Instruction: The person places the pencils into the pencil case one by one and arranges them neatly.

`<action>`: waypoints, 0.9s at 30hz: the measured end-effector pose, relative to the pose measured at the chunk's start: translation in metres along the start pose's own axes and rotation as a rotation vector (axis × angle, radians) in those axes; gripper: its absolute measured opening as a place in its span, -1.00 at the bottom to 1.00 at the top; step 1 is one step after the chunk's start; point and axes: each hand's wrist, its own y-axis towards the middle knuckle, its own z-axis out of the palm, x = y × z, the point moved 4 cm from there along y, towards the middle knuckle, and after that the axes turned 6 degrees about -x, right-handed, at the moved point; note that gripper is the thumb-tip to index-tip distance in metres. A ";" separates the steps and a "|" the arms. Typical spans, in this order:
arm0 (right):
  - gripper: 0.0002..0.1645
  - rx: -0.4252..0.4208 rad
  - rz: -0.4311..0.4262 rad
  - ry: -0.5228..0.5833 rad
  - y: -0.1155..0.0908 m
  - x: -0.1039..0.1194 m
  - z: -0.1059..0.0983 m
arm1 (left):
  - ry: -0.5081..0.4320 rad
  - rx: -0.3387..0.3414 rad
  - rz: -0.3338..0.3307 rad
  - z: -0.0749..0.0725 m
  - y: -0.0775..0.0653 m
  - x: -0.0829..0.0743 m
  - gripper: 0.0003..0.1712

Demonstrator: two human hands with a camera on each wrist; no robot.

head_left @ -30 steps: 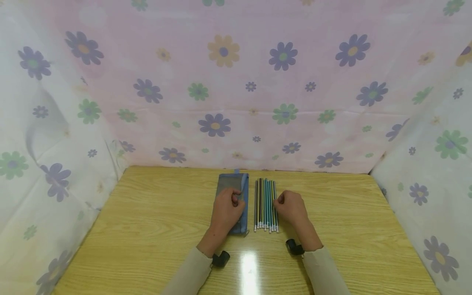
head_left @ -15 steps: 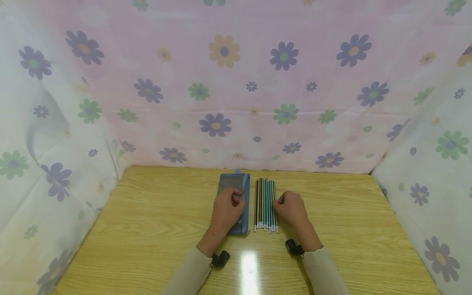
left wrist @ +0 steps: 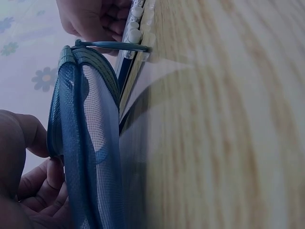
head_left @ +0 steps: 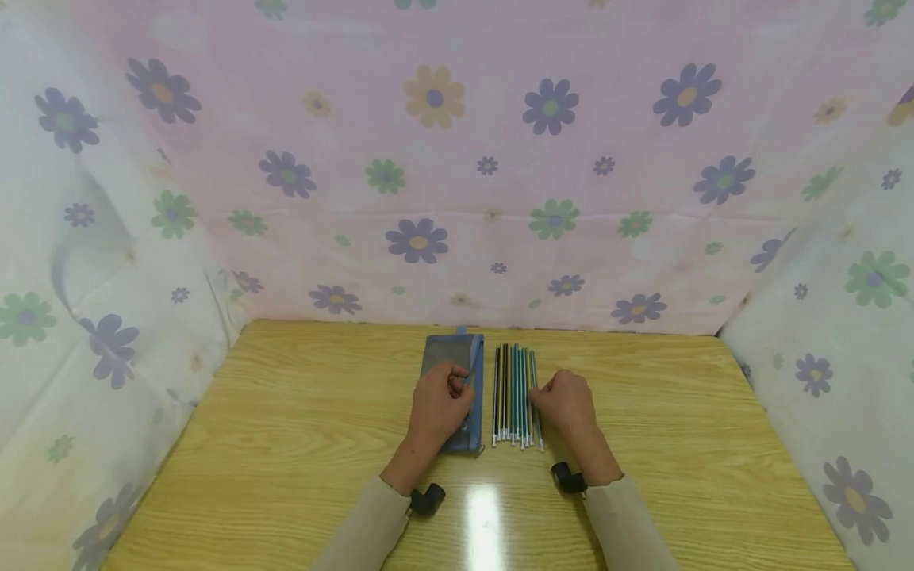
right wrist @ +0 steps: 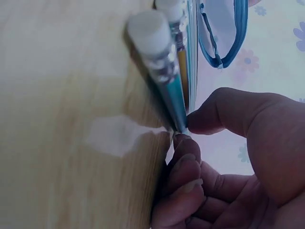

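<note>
A blue mesh zip pencil case (head_left: pixel 444 349) lies on the table. My left hand (head_left: pixel 437 406) is over it, and in the left wrist view thumb and fingers pinch the edge of its raised blue mesh (left wrist: pixel 76 138). Just to the right, a row of pencils (head_left: pixel 510 392) lies side by side, white erasers toward me. With thumb and forefinger my right hand (head_left: pixel 567 402) pinches the rightmost pencil (head_left: pixel 539 432). Up close in the right wrist view, that pencil (right wrist: pixel 174 100) is teal with a white eraser, tilted slightly from the others.
Beneath everything is a wood-grain table (head_left: pixel 300 412). A flower-patterned cloth (head_left: pixel 493 190) rises behind it and along both sides. Each wrist wears a black camera, such as the left one (head_left: pixel 428 501). A glare patch shows on the tabletop near me.
The rightmost pencil has swung slightly away from the row, its eraser end shifting right and toward me. The right hand has moved barely; the left hand stays on the pencil case.
</note>
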 end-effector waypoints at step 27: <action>-0.37 -0.001 0.031 0.030 -0.001 -0.004 -0.003 | -0.023 0.017 -0.040 0.000 0.001 -0.001 -0.82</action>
